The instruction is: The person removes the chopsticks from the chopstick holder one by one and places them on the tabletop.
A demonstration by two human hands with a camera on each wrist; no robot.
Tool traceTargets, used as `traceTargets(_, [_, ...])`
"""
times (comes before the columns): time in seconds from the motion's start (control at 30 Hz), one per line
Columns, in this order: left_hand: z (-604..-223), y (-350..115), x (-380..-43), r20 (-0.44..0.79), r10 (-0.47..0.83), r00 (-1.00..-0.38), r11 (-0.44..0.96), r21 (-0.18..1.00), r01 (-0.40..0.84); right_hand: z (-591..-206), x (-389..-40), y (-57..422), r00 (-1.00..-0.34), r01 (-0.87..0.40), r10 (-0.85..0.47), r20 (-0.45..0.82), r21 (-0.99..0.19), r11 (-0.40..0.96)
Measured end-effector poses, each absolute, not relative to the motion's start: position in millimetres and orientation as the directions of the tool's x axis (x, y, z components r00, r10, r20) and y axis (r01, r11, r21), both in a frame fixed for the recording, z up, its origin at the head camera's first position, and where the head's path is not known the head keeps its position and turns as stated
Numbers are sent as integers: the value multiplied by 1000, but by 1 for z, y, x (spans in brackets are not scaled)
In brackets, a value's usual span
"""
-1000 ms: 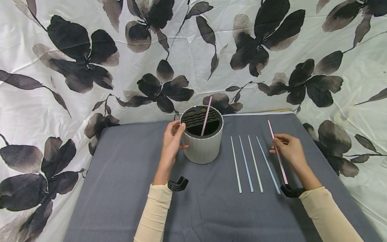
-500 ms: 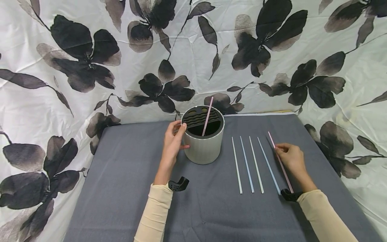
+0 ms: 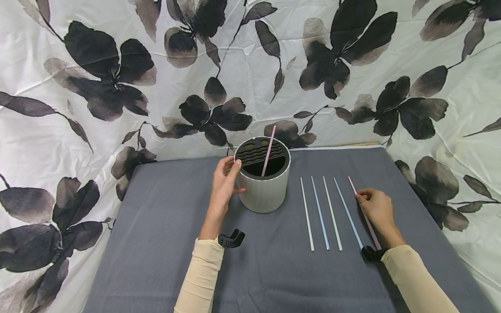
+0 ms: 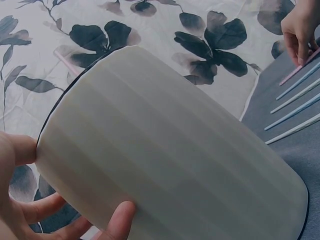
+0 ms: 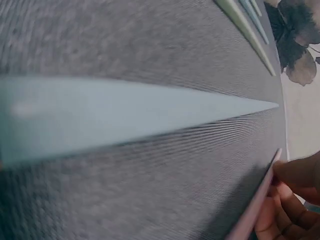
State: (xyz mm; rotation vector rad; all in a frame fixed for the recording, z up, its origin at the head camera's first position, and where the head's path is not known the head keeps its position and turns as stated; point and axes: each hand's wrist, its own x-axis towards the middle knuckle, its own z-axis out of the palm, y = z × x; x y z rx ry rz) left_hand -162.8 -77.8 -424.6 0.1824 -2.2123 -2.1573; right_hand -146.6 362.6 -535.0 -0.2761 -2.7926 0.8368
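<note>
Left hand [image 3: 224, 184] grips the ribbed holder [image 3: 263, 187] at its 9 o'clock side, right hand [image 3: 376, 208] pinches the pink straw [image 3: 354, 188] flat on the worktop [image 3: 156, 243] at the holder's 3 o'clock; thin straw could slip or nudge the blue straw [image 3: 346, 211].

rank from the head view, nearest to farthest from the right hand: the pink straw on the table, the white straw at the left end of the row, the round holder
1. pink straw, under the right hand fingers, rightmost.
2. white straw, left end of row.
3. round holder, farther left, gripped by the left hand.
</note>
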Motion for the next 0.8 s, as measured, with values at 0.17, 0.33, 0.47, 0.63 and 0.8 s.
traceTargets(0.17, [-425,-78,-162,-51,-119,-992,21,998,-54,-534,-146,361,-958,137,252,135,-556,820])
traceTargets(0.33, [-425,-78,-163,-49,-122,-991,19,998,-52,-533,-147,360,-955,156,267,125,-555,817])
traceTargets(0.47, [-425,-77,-162,-46,-120,-992,20,999,-49,-528,-147,356,-949,157,278,150,-540,827])
traceTargets(0.63, [-426,-78,-161,-46,-118,-992,17,999,-49,-515,-150,343,-945,62,233,231,-570,819])
traceTargets(0.8, [-425,-78,-160,-47,-118,-992,17,999,-49,-500,-153,325,-954,-96,114,279,-639,763])
